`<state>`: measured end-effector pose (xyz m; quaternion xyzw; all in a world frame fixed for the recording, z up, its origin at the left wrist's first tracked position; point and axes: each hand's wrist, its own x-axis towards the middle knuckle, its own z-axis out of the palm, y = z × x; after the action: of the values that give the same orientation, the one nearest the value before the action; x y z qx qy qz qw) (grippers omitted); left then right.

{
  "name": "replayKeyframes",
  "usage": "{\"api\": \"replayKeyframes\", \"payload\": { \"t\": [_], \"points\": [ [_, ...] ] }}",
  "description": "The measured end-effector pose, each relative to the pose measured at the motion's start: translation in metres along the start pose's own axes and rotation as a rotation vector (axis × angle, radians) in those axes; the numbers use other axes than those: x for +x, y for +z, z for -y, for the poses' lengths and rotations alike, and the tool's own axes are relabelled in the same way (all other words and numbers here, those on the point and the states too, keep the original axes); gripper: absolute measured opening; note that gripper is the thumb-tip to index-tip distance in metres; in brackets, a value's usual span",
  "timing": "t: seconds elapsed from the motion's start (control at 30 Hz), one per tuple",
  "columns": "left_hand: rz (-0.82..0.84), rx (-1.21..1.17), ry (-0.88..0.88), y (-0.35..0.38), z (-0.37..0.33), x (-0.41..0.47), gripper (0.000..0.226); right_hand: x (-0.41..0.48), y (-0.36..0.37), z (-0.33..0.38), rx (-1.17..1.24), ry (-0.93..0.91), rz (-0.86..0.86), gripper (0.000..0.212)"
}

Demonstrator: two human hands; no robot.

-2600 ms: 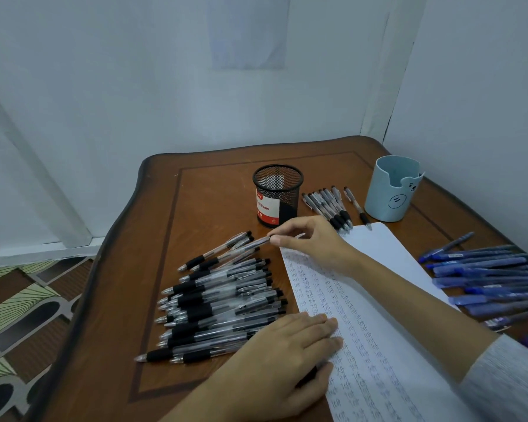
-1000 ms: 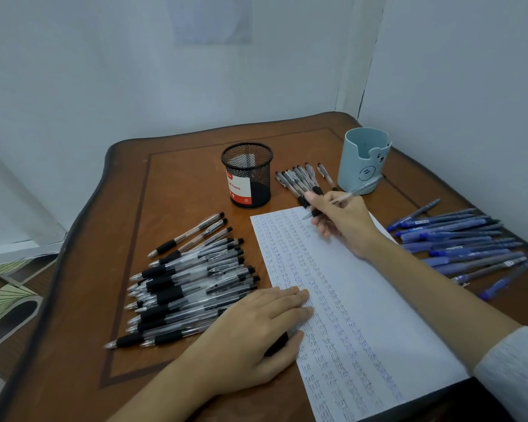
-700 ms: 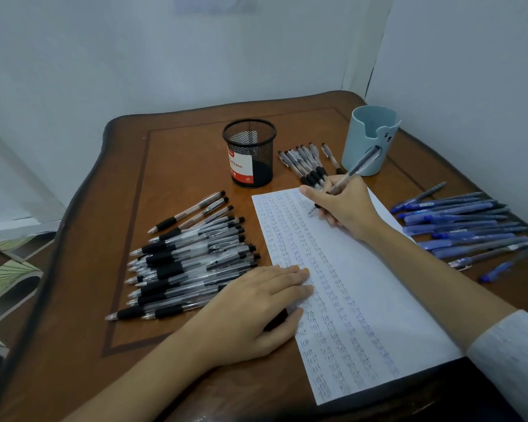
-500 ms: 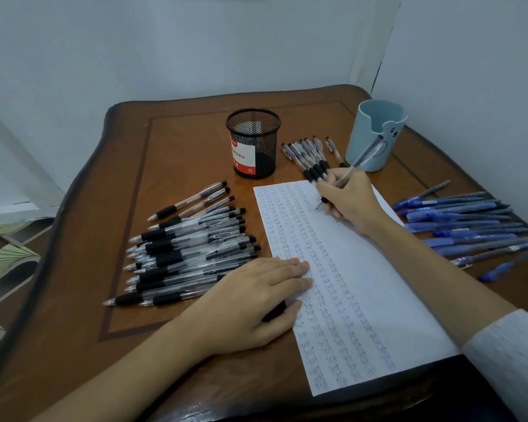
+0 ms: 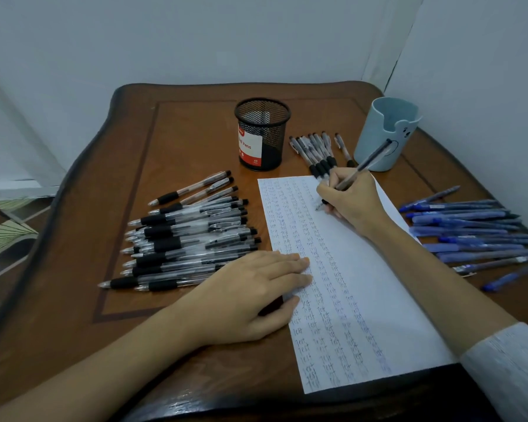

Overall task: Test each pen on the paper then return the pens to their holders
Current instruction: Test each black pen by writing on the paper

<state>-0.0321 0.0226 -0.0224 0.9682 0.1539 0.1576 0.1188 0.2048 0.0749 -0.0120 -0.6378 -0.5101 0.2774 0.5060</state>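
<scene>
A white sheet of paper (image 5: 375, 300) covered in columns of small written words lies on the wooden table (image 5: 177, 141). My right hand (image 5: 352, 201) grips a clear black pen (image 5: 365, 166) in a writing hold, its tip touching the paper near the top. My left hand (image 5: 250, 293) lies flat with straight fingers, pressing the paper's left edge. A heap of black pens (image 5: 186, 236) lies left of the paper. A small row of black pens (image 5: 316, 152) lies above it. Blue pens (image 5: 470, 233) lie to the right. A black mesh holder (image 5: 262, 134) and a light blue holder (image 5: 384, 134) stand at the back.
Pale walls close in behind the table and along its right side. The table's curved left edge drops to a patterned floor (image 5: 3, 236). The paper's bottom edge reaches the table's near edge.
My right hand took a black pen from the left heap, carried it across to the top of the paper and set its tip down. My left hand stayed pressed on the paper.
</scene>
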Motion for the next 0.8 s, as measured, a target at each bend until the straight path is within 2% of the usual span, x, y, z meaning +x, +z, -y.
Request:
{"api": "replayKeyframes", "payload": {
  "t": [0.8],
  "points": [
    [-0.014, 0.003, -0.003, 0.0007, -0.0008, 0.0001, 0.035, -0.0009, -0.0010, 0.0014, 0.014, -0.009, 0.000, 0.042]
  ]
}}
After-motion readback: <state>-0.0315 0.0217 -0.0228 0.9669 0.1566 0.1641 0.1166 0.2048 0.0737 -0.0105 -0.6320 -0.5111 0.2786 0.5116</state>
